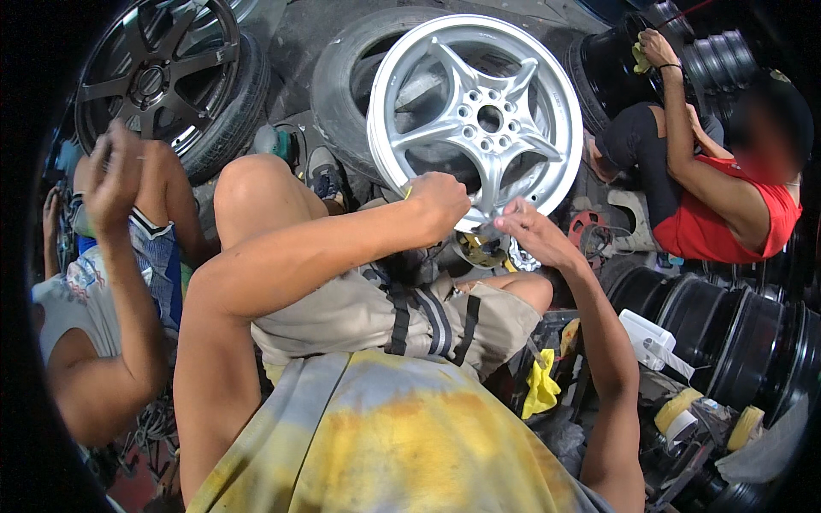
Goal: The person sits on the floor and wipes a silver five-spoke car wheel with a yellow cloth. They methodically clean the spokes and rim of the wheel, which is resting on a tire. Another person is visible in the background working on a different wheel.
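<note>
A silver alloy wheel (383, 115) with star-like spokes and a ring of bolt holes lies face up before me, propped against a grey tyre (338, 90). My left hand (440, 208) is closed into a fist at the wheel's near edge, and a bit of yellow shows by its wrist. What the fist holds is hidden. Just to its right, my right hand (534, 232) pinches thumb and fingers together at the near rim. Something small and greyish may be at those fingertips, too blurred to name. The two hands are close but apart.
A dark multi-spoke wheel (175, 85) on a tyre stands far left, by a co-worker's raised, blurred hand (115, 171). At right, a person in red (718, 205) wipes a black wheel (607, 68) with a yellow cloth. Black rims (727, 321), a yellow rag (540, 385) and tape rolls (680, 410) lie near my right.
</note>
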The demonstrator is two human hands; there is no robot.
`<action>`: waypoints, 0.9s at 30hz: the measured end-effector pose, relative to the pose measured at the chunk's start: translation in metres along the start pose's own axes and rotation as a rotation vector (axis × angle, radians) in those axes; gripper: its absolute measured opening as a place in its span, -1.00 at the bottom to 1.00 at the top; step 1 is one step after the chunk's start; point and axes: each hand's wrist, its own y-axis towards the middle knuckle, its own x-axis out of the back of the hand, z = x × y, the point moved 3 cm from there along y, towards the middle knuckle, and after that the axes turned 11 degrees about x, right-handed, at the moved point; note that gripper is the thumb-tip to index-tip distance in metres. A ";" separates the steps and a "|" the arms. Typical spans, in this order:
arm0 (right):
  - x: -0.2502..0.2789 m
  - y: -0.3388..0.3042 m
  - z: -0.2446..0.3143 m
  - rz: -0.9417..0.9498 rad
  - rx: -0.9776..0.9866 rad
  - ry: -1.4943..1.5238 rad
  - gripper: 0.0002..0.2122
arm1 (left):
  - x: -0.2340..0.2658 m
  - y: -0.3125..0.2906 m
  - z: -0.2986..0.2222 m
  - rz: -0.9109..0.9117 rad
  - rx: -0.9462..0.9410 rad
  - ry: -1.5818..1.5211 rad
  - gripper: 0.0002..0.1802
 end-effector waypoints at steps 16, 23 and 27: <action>-0.007 -0.016 0.009 -0.214 0.208 -0.618 -0.81 | -0.015 -0.010 -0.017 -0.220 -0.169 -0.050 -0.89; -0.010 -0.002 -0.003 -0.203 0.160 -0.577 -0.82 | -0.012 -0.005 -0.017 -0.169 -0.168 -0.084 -0.87; -0.019 -0.016 0.017 -0.254 0.138 -0.511 -0.83 | -0.014 -0.008 -0.017 -0.161 -0.160 -0.066 -0.87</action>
